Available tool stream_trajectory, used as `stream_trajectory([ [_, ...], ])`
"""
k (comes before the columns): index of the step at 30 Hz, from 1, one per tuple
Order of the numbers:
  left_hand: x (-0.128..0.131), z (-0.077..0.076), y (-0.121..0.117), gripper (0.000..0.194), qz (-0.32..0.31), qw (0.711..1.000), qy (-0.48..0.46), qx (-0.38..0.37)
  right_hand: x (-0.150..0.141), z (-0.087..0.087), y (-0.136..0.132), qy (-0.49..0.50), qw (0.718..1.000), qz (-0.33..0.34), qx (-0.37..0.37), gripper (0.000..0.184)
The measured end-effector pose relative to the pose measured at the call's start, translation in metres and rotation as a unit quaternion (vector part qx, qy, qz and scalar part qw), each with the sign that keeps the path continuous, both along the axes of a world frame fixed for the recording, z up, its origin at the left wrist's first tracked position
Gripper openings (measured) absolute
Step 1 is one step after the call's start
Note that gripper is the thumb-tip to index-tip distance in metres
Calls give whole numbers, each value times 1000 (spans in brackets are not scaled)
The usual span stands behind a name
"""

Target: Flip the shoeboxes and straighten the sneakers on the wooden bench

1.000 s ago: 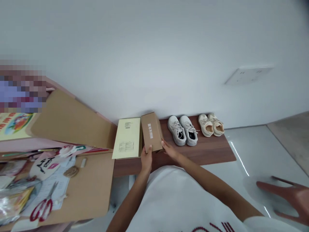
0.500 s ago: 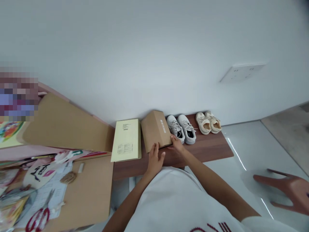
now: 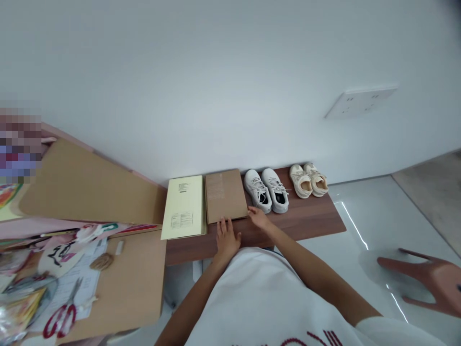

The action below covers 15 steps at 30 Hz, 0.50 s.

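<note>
A brown cardboard box [image 3: 226, 194] lies on the wooden bench against the wall, its broad face with faint print turned up. My left hand [image 3: 227, 241] has its fingers stretched out, the tips at the box's front edge. At the front right corner of the box, my right hand [image 3: 258, 218] has its fingers drawn together on the edge. Left of the box is a pale yellow box [image 3: 183, 206] with printed labels. A pair of white lace-up shoes [image 3: 274, 190] stands just right of the brown box.
Beige shoes [image 3: 309, 180] stand farther right on the wooden bench [image 3: 306, 226]. On the left, a desk [image 3: 133, 283] holds red-handled scissors [image 3: 61, 319], papers and clutter. A reddish-brown stool [image 3: 428, 278] stands on the floor at right. A socket plate [image 3: 363, 102] is on the wall.
The brown box has turned from a tilted pose, with white lettering showing, to lying flat with its faintly printed face up. Both hands have stayed at its front edge.
</note>
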State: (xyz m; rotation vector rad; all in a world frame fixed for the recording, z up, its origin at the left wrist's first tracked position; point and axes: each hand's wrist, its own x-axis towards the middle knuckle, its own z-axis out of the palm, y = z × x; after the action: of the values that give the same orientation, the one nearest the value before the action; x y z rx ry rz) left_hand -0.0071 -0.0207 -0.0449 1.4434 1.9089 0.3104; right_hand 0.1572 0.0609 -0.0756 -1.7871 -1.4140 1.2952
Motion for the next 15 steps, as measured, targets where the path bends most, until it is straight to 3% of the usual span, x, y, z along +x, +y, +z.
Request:
stream_trajectory([
  [4,15,2,6,71,6,998,-27,52,53,17,-12,-40,994,-10,97,32],
  [7,45,6,21,68,-14,992,-93,86,101,28,-14,-136,975,-55,168,31],
  [11,104,3,49,66,-35,978,-190,80,141,30,-7,-246,958,-48,136,37],
  [15,155,-13,77,62,39,982,-184,23,144,24,5,-265,962,29,57,41],
])
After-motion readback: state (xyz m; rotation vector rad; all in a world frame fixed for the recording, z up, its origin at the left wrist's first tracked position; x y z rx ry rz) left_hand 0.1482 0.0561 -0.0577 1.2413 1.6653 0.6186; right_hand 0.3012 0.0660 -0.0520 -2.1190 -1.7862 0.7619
